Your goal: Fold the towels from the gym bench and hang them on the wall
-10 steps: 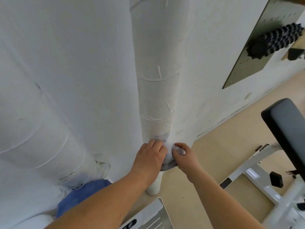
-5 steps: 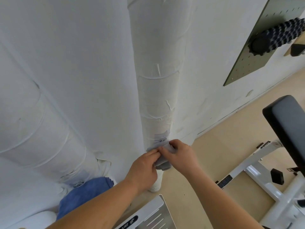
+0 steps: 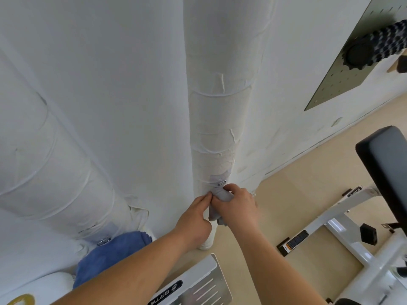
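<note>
Two hands meet on one grey towel (image 3: 222, 195), held against the white wrapped column (image 3: 217, 119) just under a small metal hook (image 3: 221, 183), at about 5 o'clock from frame centre.

Risks, as judged:
- The hook is small and the cloth is bunched thick. If either pinch lets go before the cloth sits over the hook, the towel likely drops to the floor at the column's foot.
- The fold may spring open, since the towel is gathered rather than flat between the fingers.
- The hook seems to sit on a patch over wrinkled wrapping, so a hard downward tug might pull it loose. How it is fixed cannot be told.
- Whether any edge has already caught on the hook is hidden by the right fingers.

Pose:
- The left hand (image 3: 196, 216) comes in from 7 o'clock, forearm on a rising diagonal. Its thumb and fingertips pinch the towel's left edge.
- The right hand (image 3: 239, 205) comes in from 5 o'clock, fingers curled over the towel's top just below the hook.
- The hands touch at the fingertips and both are clamped on cloth.
- A tail of towel hangs down between the wrists.

Nearby: a blue towel (image 3: 110, 254) hangs at 7 o'clock under a second hook (image 3: 103, 241). The gym bench (image 3: 387, 172) stands at 3 to 4 o'clock.
</note>
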Demonstrator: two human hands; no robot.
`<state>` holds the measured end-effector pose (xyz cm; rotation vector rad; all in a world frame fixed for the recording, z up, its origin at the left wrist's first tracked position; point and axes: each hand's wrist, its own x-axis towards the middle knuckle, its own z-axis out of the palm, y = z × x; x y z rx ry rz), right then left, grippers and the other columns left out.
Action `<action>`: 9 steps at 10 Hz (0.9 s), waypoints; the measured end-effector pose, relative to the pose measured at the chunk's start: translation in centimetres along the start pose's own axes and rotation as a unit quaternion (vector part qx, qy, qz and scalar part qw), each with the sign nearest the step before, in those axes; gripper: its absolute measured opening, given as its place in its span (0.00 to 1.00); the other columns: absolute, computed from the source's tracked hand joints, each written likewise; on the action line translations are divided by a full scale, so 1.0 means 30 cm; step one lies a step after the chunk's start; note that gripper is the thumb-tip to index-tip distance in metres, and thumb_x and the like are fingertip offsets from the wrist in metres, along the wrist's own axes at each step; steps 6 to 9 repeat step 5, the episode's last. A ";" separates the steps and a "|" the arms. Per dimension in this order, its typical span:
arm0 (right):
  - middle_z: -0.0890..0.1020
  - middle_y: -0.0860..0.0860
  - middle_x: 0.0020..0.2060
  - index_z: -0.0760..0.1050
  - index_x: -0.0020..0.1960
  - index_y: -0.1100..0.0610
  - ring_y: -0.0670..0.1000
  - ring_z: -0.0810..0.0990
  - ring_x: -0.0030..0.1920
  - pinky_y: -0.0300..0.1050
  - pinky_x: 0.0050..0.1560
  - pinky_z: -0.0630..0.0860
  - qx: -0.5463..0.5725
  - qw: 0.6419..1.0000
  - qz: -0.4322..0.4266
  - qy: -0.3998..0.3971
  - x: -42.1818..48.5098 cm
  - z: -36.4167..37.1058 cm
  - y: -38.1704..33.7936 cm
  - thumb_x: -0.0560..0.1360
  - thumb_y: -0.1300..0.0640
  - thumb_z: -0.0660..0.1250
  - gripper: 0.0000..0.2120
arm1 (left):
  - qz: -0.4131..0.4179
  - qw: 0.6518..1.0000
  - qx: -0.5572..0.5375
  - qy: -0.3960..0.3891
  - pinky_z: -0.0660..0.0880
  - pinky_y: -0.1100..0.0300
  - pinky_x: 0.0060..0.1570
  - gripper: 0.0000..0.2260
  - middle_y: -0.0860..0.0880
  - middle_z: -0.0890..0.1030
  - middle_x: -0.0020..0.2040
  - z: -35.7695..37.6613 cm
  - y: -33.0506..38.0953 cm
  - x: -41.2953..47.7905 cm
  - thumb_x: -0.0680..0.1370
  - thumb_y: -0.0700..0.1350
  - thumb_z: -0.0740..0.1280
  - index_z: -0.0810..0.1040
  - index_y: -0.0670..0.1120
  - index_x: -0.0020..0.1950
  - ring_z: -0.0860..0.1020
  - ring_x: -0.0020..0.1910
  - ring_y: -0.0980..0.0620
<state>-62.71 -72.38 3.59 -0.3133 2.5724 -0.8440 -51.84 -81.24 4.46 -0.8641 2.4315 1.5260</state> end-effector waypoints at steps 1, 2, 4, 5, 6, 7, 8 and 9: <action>0.84 0.46 0.42 0.78 0.53 0.40 0.51 0.78 0.59 0.59 0.71 0.66 -0.034 0.999 -0.004 0.008 -0.005 -0.010 -0.008 0.62 0.30 0.57 0.25 | -0.015 1.000 -0.011 -0.017 0.61 0.63 0.72 0.37 0.57 0.64 0.79 -0.023 0.013 0.009 0.76 0.30 0.56 0.58 0.56 0.82 0.64 0.78 0.54; 0.81 0.47 0.53 0.79 0.56 0.40 0.53 0.72 0.69 0.66 0.78 0.56 -0.073 0.997 -0.009 0.000 -0.025 -0.032 -0.030 0.68 0.33 0.60 0.21 | -0.022 0.999 -0.032 0.006 0.69 0.56 0.71 0.31 0.52 0.76 0.69 -0.044 0.048 0.004 0.75 0.31 0.58 0.72 0.54 0.74 0.73 0.70 0.51; 0.75 0.47 0.69 0.81 0.60 0.47 0.54 0.56 0.81 0.66 0.81 0.45 -0.141 0.986 -0.079 0.036 -0.053 -0.070 -0.060 0.73 0.37 0.59 0.23 | 0.020 0.996 -0.026 0.087 0.79 0.52 0.61 0.17 0.55 0.85 0.55 -0.075 0.071 -0.036 0.77 0.38 0.63 0.82 0.55 0.59 0.82 0.55 0.53; 0.75 0.46 0.69 0.81 0.61 0.47 0.54 0.56 0.81 0.64 0.81 0.46 -0.152 0.983 -0.095 0.042 -0.056 -0.099 -0.067 0.73 0.35 0.60 0.25 | 0.030 0.993 -0.008 0.110 0.78 0.52 0.63 0.17 0.53 0.84 0.59 -0.092 0.090 -0.048 0.79 0.38 0.62 0.80 0.53 0.63 0.81 0.58 0.51; 0.75 0.46 0.69 0.81 0.61 0.47 0.54 0.56 0.81 0.64 0.81 0.46 -0.152 0.983 -0.095 0.042 -0.056 -0.099 -0.067 0.73 0.35 0.60 0.25 | 0.030 0.993 -0.008 0.110 0.78 0.52 0.63 0.17 0.53 0.84 0.59 -0.092 0.090 -0.048 0.79 0.38 0.62 0.80 0.53 0.63 0.81 0.58 0.51; 0.75 0.46 0.69 0.81 0.61 0.47 0.54 0.56 0.81 0.64 0.81 0.46 -0.152 0.983 -0.095 0.042 -0.056 -0.099 -0.067 0.73 0.35 0.60 0.25 | 0.030 0.993 -0.008 0.110 0.78 0.52 0.63 0.17 0.53 0.84 0.59 -0.092 0.090 -0.048 0.79 0.38 0.62 0.80 0.53 0.63 0.81 0.58 0.51; 0.75 0.46 0.69 0.81 0.61 0.47 0.54 0.56 0.81 0.64 0.81 0.46 -0.152 0.983 -0.095 0.042 -0.056 -0.099 -0.067 0.73 0.35 0.60 0.25 | 0.030 0.993 -0.008 0.110 0.78 0.52 0.63 0.17 0.53 0.84 0.59 -0.092 0.090 -0.048 0.79 0.38 0.62 0.80 0.53 0.63 0.81 0.58 0.51; 0.75 0.46 0.69 0.81 0.61 0.47 0.54 0.56 0.81 0.64 0.81 0.46 -0.152 0.983 -0.095 0.042 -0.056 -0.099 -0.067 0.73 0.35 0.60 0.25 | 0.030 0.993 -0.008 0.110 0.78 0.52 0.63 0.17 0.53 0.84 0.59 -0.092 0.090 -0.048 0.79 0.38 0.62 0.80 0.53 0.63 0.81 0.58 0.51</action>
